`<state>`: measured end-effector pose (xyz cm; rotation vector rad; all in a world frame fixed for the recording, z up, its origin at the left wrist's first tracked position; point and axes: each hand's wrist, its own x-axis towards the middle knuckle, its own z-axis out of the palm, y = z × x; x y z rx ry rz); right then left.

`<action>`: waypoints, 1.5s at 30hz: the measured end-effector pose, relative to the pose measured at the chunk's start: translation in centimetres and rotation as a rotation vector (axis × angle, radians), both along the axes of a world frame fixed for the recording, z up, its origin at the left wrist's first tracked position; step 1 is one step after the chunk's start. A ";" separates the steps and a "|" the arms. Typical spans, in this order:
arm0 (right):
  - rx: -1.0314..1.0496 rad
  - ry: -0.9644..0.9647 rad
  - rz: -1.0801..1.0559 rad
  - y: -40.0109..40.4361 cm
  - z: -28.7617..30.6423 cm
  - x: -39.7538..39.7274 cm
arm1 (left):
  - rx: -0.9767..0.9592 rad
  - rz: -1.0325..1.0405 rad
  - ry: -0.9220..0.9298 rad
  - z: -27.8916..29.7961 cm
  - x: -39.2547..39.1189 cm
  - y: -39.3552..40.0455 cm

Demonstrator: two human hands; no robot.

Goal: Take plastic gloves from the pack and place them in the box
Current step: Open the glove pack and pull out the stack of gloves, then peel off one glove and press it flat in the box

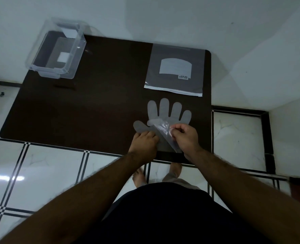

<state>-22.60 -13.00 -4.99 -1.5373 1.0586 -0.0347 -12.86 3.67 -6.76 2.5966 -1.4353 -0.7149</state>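
A translucent plastic glove point(169, 111) lies flat on the dark table point(93, 106) near the front right, fingers pointing away from me. My left hand point(144, 143) presses on its thumb side near the cuff. My right hand point(186, 136) pinches a crumpled, lifted layer of glove plastic point(163, 131) over the palm area. The flat glove pack point(176, 69), grey with a white label, lies beyond the glove at the back right. The clear plastic box point(56, 50) stands at the table's back left corner, apart from both hands.
White walls border the table at the back and right. White floor tiles with black lines point(49, 173) run along the table's front edge. My bare feet point(140, 176) show below the table edge.
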 end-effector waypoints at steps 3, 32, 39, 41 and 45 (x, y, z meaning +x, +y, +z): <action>-0.010 -0.014 -0.048 -1.0 0.6 0.4 | 0.014 0.031 0.010 0.9 0.7 -2.0; -0.269 -0.284 -0.156 -9.5 11.8 5.4 | 0.205 -0.289 0.019 2.8 4.7 -10.8; -0.365 -0.198 0.251 -11.7 17.8 8.0 | -0.504 0.435 0.265 8.7 10.0 -11.3; -0.447 -0.193 0.394 -11.8 20.2 8.8 | -0.741 0.504 0.507 12.1 12.0 -11.7; -0.648 -0.182 0.665 -11.3 26.4 11.1 | -0.764 0.114 0.818 19.4 16.1 -11.8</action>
